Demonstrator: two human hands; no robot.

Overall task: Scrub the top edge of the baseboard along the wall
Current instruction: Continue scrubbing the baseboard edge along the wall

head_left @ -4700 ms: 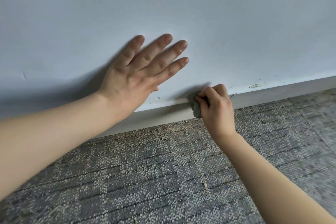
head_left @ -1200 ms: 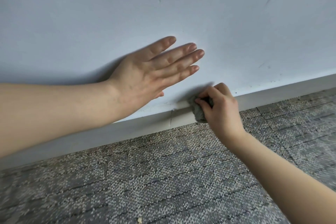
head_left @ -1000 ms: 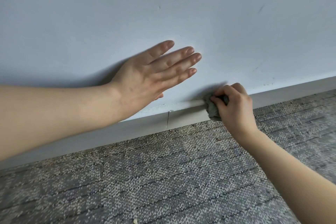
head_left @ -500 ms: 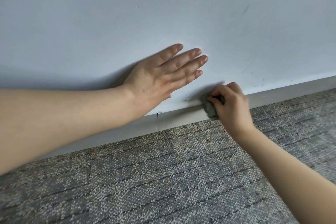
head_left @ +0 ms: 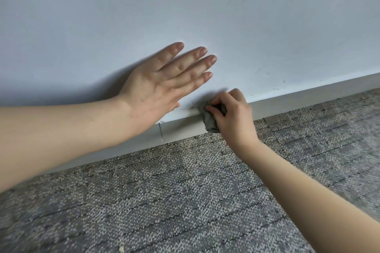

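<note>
baseboard (head_left: 287, 104) rising rightward, right hand (head_left: 234, 121) gripping cloth (head_left: 209, 122)

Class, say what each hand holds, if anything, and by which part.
The right hand pinches a bunched grey cloth by its upper part. The left hand holds nothing, flat against the wall.

Wall (head_left: 123, 16) behind, baseboard (head_left: 298, 104) along its foot, carpet (head_left: 185, 201) before it, left hand (head_left: 160, 88) on wall, right hand (head_left: 232, 117) with cloth (head_left: 208, 120) on baseboard, just right.
</note>
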